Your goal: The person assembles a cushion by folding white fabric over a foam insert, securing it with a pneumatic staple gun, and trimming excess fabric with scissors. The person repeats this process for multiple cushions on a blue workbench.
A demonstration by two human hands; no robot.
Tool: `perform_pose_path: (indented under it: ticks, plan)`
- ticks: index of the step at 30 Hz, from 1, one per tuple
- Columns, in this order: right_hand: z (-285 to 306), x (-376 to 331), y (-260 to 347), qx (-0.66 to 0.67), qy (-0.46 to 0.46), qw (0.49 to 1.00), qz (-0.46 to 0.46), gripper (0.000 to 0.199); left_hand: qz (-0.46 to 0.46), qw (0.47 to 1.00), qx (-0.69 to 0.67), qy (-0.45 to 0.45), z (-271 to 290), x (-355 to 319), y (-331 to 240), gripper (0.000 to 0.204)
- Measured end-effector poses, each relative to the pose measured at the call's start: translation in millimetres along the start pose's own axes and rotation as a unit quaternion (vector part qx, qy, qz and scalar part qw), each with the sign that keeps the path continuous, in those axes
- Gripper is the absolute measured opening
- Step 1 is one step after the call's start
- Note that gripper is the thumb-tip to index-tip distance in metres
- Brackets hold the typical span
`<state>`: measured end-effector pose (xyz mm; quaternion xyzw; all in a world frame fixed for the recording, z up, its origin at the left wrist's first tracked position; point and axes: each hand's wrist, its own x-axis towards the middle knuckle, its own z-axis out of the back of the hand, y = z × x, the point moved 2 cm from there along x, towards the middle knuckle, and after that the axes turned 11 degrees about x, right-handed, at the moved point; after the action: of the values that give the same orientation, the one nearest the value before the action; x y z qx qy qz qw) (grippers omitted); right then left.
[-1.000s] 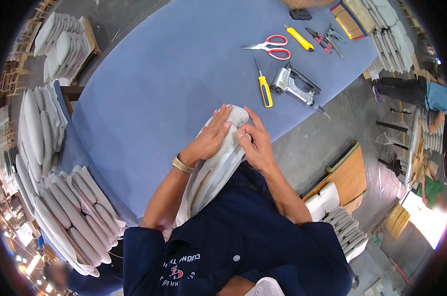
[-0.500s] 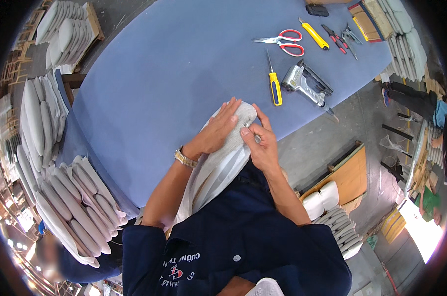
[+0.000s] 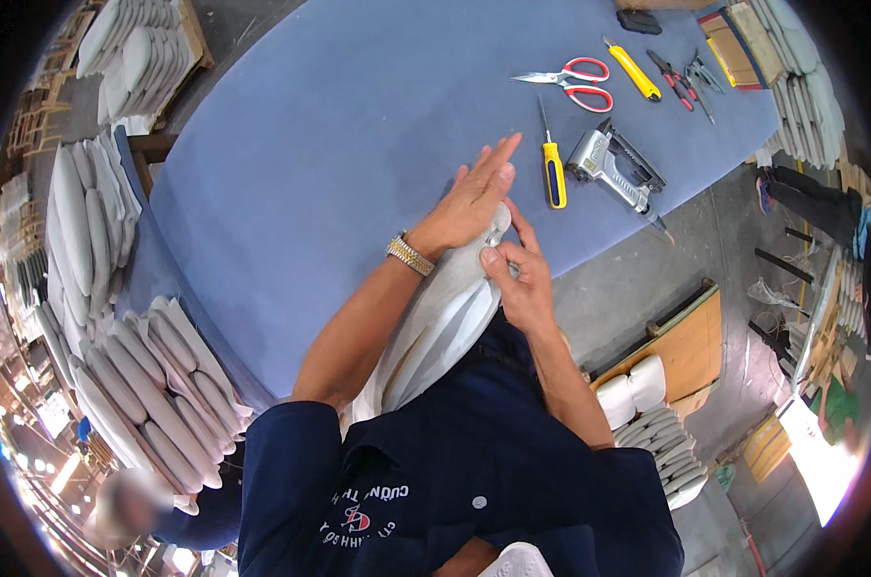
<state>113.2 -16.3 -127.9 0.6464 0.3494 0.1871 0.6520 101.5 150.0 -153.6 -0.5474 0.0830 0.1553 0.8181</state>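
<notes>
A light grey fabric-covered cushion (image 3: 433,310) leans between my body and the near edge of the blue table, its narrow end up. My left hand (image 3: 472,204) is open, fingers stretched out together, its palm edge against the cushion's upper part. With thumb and fingers my right hand (image 3: 520,284) pinches the cushion's right edge near the top. Paler loose material shows along the cushion's side toward me. Its lower end is hidden by my left arm and shirt.
On the blue table (image 3: 301,163) lie a yellow screwdriver (image 3: 554,175), red-handled scissors (image 3: 585,83), a staple gun (image 3: 613,168), a yellow utility knife (image 3: 633,69) and pliers (image 3: 670,80). Stacked grey cushions (image 3: 147,394) stand left. A person (image 3: 200,510) is at lower left.
My left hand has slid up and right, its fingers now reaching past the cushion's top end. My right hand keeps its pinch on the edge. The whole view has shifted slightly.
</notes>
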Motion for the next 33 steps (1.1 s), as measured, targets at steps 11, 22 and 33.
perform_pose_path:
  ticks: [11,22,33]
  plan:
    - [-2,3,-5,0.061,0.008,0.998,-0.010,0.022,0.043,0.997,-0.022,-0.061,16,-67,23,0.070]
    - [-8,3,-24,0.139,-0.001,0.990,-0.018,0.023,0.055,0.993,0.104,0.002,9,-90,-11,0.074]
    - [-14,-3,-54,0.304,-0.032,0.951,-0.049,0.026,0.041,0.986,0.161,-0.030,7,-85,-24,0.073]
